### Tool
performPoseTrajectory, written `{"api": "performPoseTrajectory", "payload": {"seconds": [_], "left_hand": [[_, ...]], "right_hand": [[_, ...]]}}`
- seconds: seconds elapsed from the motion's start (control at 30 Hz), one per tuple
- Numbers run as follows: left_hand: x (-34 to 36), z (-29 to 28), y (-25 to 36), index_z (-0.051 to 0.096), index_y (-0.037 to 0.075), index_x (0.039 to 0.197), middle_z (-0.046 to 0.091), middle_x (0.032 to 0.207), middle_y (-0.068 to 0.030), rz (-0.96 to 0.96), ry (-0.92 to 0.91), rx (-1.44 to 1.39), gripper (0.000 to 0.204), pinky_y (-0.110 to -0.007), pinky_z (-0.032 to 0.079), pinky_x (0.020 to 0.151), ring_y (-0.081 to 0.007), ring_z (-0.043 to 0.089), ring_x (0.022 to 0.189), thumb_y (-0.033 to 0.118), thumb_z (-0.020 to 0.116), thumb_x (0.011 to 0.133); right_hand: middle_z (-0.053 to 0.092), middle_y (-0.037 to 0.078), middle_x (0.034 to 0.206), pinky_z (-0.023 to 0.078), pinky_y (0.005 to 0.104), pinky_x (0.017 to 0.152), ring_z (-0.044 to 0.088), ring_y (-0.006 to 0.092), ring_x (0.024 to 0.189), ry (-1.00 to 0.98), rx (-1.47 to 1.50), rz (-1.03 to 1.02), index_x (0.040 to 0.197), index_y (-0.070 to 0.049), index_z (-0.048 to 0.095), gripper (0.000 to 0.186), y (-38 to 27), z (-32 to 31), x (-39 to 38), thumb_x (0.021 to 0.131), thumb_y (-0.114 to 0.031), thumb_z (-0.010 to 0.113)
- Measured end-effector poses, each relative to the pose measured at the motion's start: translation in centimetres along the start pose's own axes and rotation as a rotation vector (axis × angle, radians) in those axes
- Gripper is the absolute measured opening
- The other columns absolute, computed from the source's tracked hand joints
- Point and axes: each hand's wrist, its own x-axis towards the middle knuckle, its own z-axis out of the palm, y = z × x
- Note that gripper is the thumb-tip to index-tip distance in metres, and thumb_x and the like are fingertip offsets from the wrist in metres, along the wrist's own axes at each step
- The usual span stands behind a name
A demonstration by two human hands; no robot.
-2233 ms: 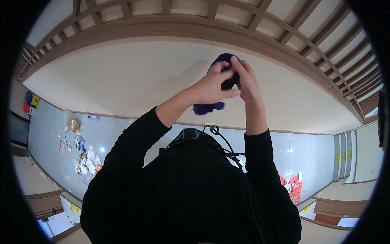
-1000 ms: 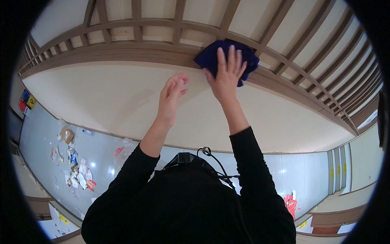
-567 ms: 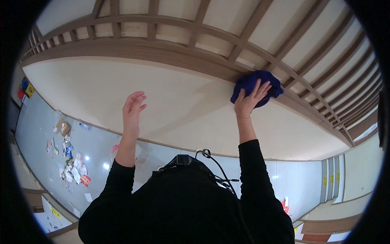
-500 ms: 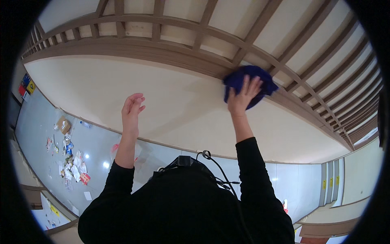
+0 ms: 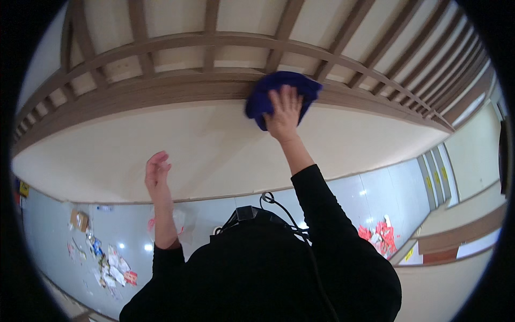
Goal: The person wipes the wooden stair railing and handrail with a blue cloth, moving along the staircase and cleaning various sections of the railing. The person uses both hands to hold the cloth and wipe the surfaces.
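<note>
A dark purple cloth [image 5: 258, 104] lies bunched against the wooden ledge [image 5: 177, 88], below the upright slats. My right hand [image 5: 284, 115] holds it there, palm pressed on it and fingers spread across the fabric. Part of the cloth hangs over onto the cream wall panel [image 5: 214, 145] beneath. My left hand [image 5: 157, 170] is held up in front of that panel, with its fingers loosely bent and slightly apart. Nothing is in it, and whether it touches the panel I cannot tell.
Wooden slats [image 5: 343, 37] run along the top. On the grey floor at left lie a cardboard box [image 5: 79, 220] and scattered litter [image 5: 114, 268]. Red and white scraps [image 5: 382, 236] lie at right, near steps [image 5: 435, 174] with yellow marks. A black cable [image 5: 289, 214] hangs by my chest.
My right hand and the cloth have slid left along the ledge. The whole view has turned, and my left hand now sits lower in it. Red scraps at right have come into sight.
</note>
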Motion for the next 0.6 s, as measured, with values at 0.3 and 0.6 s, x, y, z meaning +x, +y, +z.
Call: {"api": "performPoseTrajectory", "payload": {"seconds": [0.3,0.6], "left_hand": [[0.9,2.2,-1.7,0.056,0.002,0.119,0.057,0.121,-0.0073,0.046,-0.192,0.046,0.029,-0.033,0.039,0.099,-0.0191,0.052,0.114,0.007,0.056,0.090],[-2.4,19.3,7.3,0.056,0.002,0.119,0.052,0.131,-0.0145,0.686,-0.442,0.341,0.040,-0.042,0.032,0.108,-0.0312,0.045,0.127,0.008,0.061,0.080]], "right_hand": [[0.000,0.021,0.158,0.005,0.0484,0.116,0.001,0.0396,0.146,0.473,0.208,0.424,0.150,-0.003,0.018,0.076,1.8,-5.7,3.0,0.092,-0.034,0.056],[0.037,0.010,0.142,0.024,0.0573,0.109,0.031,0.0375,0.135,0.241,-0.053,0.064,0.131,-0.024,0.046,0.088,10.6,-9.2,-1.1,0.052,-0.022,0.087]]}}
